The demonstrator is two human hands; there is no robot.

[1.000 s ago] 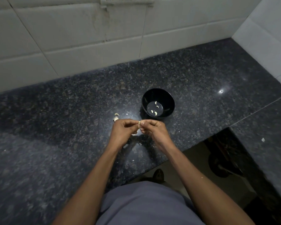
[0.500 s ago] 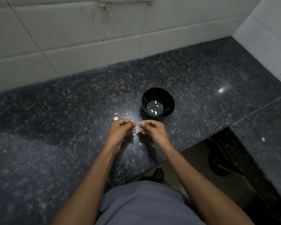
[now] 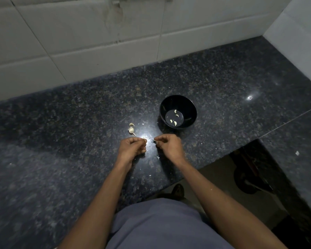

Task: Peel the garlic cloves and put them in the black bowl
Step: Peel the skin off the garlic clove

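Since a second ago, the curled left hand [image 3: 133, 148] and right hand [image 3: 169, 146] have parted, each pinching something too small to identify. Four pale peeled garlic cloves [image 3: 174, 119] lie in the round black bowl [image 3: 190, 108], two unpeeled cloves [image 3: 131, 129] on the speckled granite counter [image 3: 61, 141].

Dim, glare on countertop [image 3: 145, 136]
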